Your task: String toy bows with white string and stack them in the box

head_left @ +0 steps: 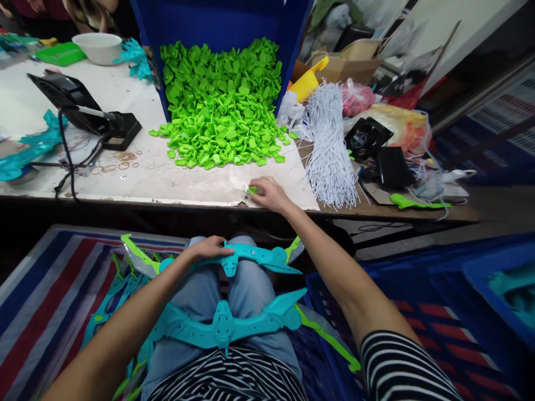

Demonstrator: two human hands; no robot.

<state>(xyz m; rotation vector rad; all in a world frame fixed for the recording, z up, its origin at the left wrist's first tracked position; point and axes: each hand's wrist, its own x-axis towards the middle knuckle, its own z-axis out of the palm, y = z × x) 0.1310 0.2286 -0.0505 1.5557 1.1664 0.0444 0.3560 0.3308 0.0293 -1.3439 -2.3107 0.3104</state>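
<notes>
My left hand is closed round the middle of a turquoise toy bow with green tips, which lies across my knees. A second turquoise toy bow rests on my lap, nearer my body. At the front edge of the table, my right hand pinches a small green plastic piece between thumb and fingers. Beyond it, a big heap of like green pieces spills from a blue bin tipped on its side.
A bundle of white cords lies right of the heap, beside black fans and plastic bags. Left stand a black fan on a stand and a white bowl. Rubber bands are scattered nearby. Blue crates flank my right side.
</notes>
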